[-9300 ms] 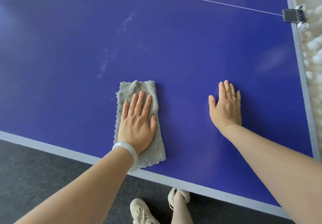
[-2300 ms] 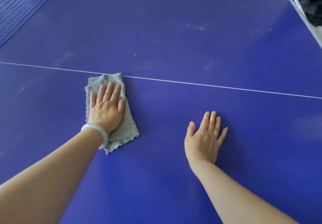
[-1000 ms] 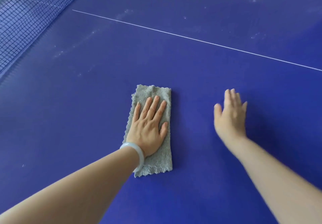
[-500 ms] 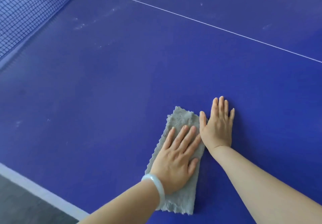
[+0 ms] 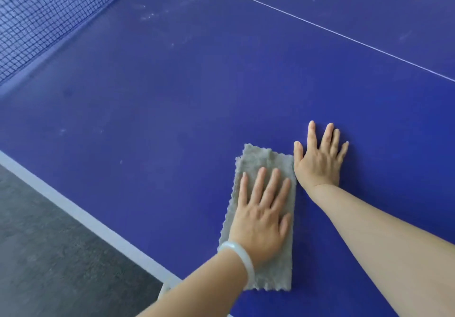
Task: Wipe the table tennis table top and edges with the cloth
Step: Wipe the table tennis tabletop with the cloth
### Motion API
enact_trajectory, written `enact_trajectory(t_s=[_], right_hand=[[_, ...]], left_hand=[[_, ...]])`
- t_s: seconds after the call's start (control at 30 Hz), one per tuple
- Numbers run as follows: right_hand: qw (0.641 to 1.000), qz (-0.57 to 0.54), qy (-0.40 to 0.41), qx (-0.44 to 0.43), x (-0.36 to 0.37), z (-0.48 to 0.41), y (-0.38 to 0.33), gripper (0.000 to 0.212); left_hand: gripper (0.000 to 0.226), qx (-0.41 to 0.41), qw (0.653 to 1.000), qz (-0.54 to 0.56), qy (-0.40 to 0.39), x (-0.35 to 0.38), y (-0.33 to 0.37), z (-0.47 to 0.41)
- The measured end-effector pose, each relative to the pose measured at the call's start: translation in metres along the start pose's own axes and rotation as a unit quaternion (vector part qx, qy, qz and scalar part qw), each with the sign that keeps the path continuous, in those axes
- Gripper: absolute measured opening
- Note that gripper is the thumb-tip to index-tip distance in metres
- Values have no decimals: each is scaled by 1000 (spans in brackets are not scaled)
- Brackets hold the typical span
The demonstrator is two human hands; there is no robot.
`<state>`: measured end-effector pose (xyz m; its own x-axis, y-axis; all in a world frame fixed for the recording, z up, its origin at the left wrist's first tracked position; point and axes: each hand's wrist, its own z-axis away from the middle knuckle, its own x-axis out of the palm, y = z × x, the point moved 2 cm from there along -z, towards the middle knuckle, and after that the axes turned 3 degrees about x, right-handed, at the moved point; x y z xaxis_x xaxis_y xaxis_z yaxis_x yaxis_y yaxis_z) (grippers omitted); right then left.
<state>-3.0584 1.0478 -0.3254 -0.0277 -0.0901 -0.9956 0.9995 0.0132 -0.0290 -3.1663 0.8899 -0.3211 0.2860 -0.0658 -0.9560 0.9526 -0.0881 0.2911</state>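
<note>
Grey carpeted floor occupies the lower left corner. A dark mesh net runs across the upper left, standing along the far end of the blue surface. A pale edge band borders the surface on its left side, running diagonally between floor and blue area. Faint whitish dust marks lie on the surface near the net.

Right of centre, the grey cloth lies flat on the surface as a folded rectangle, long axis pointing away from the person. It is near the edge band but not touching it, and well apart from the net.

The left hand rests palm down on the cloth. Its fingers are straight and slightly spread, pressing the cloth against the surface; no pinch is applied. A pale bracelet sits on the left wrist.

The right hand lies palm down directly on the bare surface, just beside the far right corner of the cloth. Its fingers are straight and spread, holding nothing.

A thin white centre line crosses the surface diagonally toward the right edge of the view.
</note>
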Motion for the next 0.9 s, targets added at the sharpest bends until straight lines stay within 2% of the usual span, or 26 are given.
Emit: enact_trajectory(t_s=[0.1,0.17,0.2,0.27,0.33,0.4,0.43,0.5,0.63,0.77,0.83,0.9], right_hand=[[1000,-15,6,-1,0,0,0,65],[1000,-21,10,-3,-1,1,0,65],[1000,-18,11,-3,-1,1,1,65],[1000,-15,10,-2,0,1,1,65],[1000,-18,13,-2,1,0,1,65],[1000,-20,14,-1,1,0,-1,65],[1000,-21,12,0,1,1,-2,65],[1000,-18,8,3,-1,3,-4,65],[1000,-15,5,-1,-4,3,-4,65],[1000,-25,15,-8,-2,1,0,64],[999,-29,15,-11,-2,3,0,64],[1000,-26,2,-6,-5,4,-3,62]], left_hand=[[63,114,993,-20,-23,-1,-14,35],[63,128,990,-44,-30,-14,-62,47],[63,104,992,-61,-26,-23,-92,48],[62,-13,997,-73,-9,-45,-156,43],[62,-174,983,-54,4,-63,-196,36],[63,-286,957,-32,21,-60,-191,29],[63,-314,948,-28,30,-54,-175,27],[65,-286,957,-20,36,-36,-123,28],[65,-65,998,-12,9,-8,-34,53],[64,75,996,-43,-38,-19,-79,68],[62,38,997,-49,-43,-35,-121,66],[60,-63,997,-44,-26,-47,-150,61]])
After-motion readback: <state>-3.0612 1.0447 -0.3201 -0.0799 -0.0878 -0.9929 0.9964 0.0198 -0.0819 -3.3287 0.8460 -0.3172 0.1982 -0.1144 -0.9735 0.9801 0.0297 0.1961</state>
